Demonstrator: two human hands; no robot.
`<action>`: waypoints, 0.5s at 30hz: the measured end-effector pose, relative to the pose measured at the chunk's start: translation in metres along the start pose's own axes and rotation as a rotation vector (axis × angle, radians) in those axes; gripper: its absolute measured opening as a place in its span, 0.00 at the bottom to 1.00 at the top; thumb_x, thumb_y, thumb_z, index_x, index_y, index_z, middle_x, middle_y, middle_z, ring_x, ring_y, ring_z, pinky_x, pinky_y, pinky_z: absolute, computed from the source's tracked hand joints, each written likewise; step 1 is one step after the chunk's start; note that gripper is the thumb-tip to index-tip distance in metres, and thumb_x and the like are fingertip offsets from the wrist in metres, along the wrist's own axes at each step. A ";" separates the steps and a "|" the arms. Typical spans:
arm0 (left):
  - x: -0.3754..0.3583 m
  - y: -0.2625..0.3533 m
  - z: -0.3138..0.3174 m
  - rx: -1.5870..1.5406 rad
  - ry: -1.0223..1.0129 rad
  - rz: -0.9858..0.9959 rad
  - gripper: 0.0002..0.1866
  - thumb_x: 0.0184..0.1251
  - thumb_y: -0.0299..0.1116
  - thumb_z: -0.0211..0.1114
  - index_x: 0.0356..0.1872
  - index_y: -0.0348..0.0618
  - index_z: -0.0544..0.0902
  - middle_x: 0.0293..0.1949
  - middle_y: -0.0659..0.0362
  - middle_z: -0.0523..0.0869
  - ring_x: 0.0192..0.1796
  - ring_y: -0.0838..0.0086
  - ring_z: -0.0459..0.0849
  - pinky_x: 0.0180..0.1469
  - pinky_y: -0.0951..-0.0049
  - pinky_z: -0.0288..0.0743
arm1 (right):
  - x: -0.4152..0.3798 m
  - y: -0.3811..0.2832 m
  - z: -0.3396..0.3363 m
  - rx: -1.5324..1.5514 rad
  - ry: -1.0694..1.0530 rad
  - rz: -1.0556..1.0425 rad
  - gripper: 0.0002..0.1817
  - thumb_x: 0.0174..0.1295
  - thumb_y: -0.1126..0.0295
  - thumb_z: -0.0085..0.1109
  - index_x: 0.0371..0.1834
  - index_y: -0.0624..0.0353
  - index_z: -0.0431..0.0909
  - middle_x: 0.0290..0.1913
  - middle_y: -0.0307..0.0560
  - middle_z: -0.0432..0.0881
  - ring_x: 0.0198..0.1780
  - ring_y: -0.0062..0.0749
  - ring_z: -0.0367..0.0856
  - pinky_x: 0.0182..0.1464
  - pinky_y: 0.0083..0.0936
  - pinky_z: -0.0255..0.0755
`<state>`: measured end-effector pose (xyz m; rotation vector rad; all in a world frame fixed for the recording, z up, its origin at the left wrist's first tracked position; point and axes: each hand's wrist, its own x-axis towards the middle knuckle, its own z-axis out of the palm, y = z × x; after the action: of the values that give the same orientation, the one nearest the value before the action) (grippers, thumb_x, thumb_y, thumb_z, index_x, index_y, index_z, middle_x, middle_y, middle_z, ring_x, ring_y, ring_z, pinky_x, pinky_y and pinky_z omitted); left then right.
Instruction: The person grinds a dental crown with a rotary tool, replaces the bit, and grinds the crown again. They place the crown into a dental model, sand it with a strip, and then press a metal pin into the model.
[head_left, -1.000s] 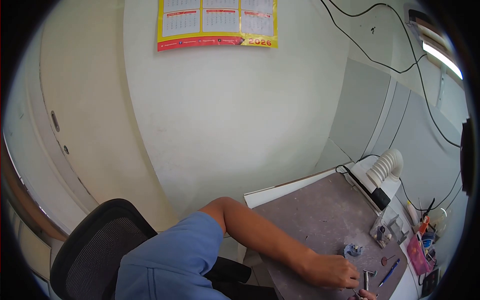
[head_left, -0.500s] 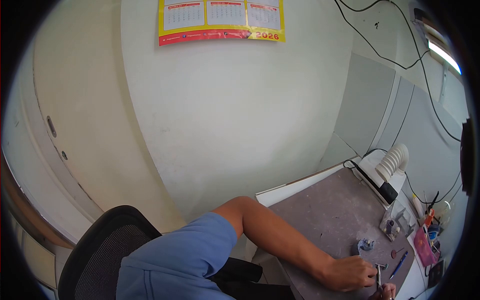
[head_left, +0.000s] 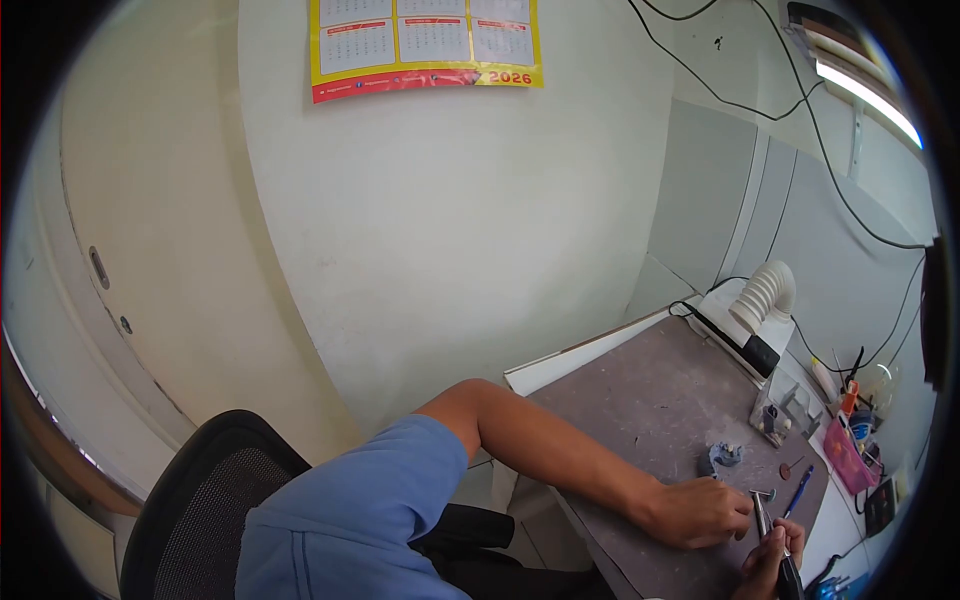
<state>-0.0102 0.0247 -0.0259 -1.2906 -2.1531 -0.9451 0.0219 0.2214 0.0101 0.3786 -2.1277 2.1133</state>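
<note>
My right hand is wrapped round a silver and black rotary handpiece, its tip pointing away from me. A small greenish disc shows at the tip. Just left of the handpiece, my left hand is closed with its fingers curled towards the tip; whatever they pinch is hidden. Beyond the left hand sits a blue-grey moulded piece, shaped like a dental cast. To the right lie a reddish-brown disc on a thin shaft and a blue pen.
The brown mat covers the desk. At the back stands a white device with a ribbed hose. A clear box and a pink basket of tools line the right side. A black chair is at left.
The view has shifted, so more of my right hand and the handpiece shows. My left hand remains closed beside the handpiece tip.
</note>
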 end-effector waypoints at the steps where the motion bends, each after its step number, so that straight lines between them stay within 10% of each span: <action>1: 0.001 0.001 -0.001 -0.002 0.053 0.004 0.06 0.57 0.25 0.62 0.35 0.38 0.78 0.35 0.52 0.77 0.39 0.56 0.81 0.42 0.58 0.75 | 0.000 0.001 0.000 0.002 0.002 0.006 0.10 0.71 0.64 0.56 0.42 0.60 0.74 0.27 0.35 0.71 0.26 0.17 0.67 0.30 0.16 0.60; 15: 0.002 0.002 -0.010 -0.114 -0.087 -0.022 0.07 0.55 0.23 0.63 0.34 0.38 0.75 0.36 0.51 0.77 0.43 0.54 0.80 0.44 0.59 0.74 | -0.001 0.000 0.000 0.046 -0.041 0.027 0.10 0.70 0.64 0.57 0.39 0.60 0.75 0.24 0.35 0.71 0.26 0.16 0.67 0.30 0.15 0.58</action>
<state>-0.0090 0.0191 -0.0170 -1.3882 -2.2112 -1.0524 0.0225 0.2218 0.0103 0.4029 -2.1211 2.1914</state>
